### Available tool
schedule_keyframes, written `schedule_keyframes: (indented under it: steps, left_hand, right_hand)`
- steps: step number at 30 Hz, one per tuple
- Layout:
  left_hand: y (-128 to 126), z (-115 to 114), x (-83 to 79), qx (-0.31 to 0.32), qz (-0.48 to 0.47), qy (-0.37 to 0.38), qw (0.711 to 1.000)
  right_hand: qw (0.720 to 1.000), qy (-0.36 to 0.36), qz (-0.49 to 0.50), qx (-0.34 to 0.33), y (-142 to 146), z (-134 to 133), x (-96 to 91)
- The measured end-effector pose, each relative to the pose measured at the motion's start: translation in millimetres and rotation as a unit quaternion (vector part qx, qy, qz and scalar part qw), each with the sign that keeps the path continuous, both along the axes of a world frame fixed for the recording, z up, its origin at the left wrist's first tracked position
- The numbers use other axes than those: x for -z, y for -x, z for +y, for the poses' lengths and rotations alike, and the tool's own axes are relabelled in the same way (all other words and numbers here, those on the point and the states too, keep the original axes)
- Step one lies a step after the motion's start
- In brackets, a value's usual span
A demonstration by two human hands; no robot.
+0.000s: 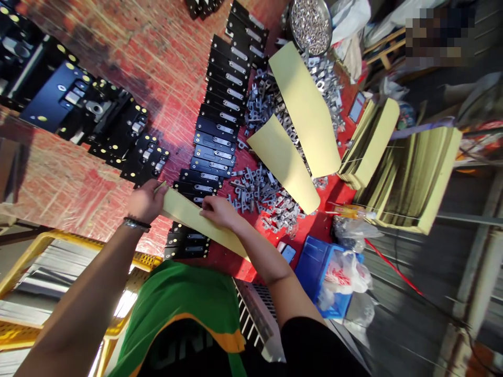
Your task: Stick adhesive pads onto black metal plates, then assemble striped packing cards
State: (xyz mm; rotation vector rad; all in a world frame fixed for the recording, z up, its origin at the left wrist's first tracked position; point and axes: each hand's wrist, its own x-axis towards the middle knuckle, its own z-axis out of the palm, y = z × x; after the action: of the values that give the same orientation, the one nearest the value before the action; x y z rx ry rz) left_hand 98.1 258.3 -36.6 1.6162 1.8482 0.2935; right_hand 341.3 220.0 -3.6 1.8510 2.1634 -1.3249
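Note:
A long pale-yellow strip of card [192, 214] lies slantwise between my two hands, above a row of black metal plates [216, 141]. My left hand [146, 201] grips its far left end between thumb and fingers. Over the middle of the strip, my right hand [218, 210] has its fingers curled and pinched at the upper edge; what the fingertips hold is hard to make out. Each black plate carries a small silver slotted piece. Two more yellow card pieces, a larger one [308, 112] and a smaller one [286, 163], rest on heaped small metal brackets [259, 191].
Assembled black parts [129, 128] stand on the red table [165, 57] at the left. A round bowl of screws [310, 23] is at the back. Bundled yellow card [436, 178] lies right. A blue bin [312, 267] and a yellow crate [47, 238] flank me.

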Motion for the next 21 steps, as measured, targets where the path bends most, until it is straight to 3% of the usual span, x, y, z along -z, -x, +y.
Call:
schedule_keyframes:
  steps: [4,5,7,10,15,21]
  left_hand:
    - [1,7,14.6,-0.002,0.048,0.021,0.999]
    - [4,8,18.4,-0.01,0.05,0.022,0.998]
    - [11,9,23.7,-0.027,0.034,0.018,0.999]
    - [18,6,23.8,-0.039,-0.011,0.016,0.999]
    - [15,1,15.7,-0.043,-0.047,0.032,0.997]
    - [10,-3,17.8,-0.056,-0.059,0.035,0.996]
  right_hand:
    - [0.996,-0.036,0.042,-0.074,-4,-1,-4.9]
    - [0.994,-0.039,0.073,-0.067,-11,4,-3.3]
    - [0.994,-0.062,0.094,0.011,-30,19,4.7]
    - [0.986,-0.094,-0.015,0.136,-60,51,23.9]
    - [0.98,-0.057,-0.173,0.075,-69,80,43.6]
    - [0.961,-0.104,-0.223,0.124,-72,90,41.8]
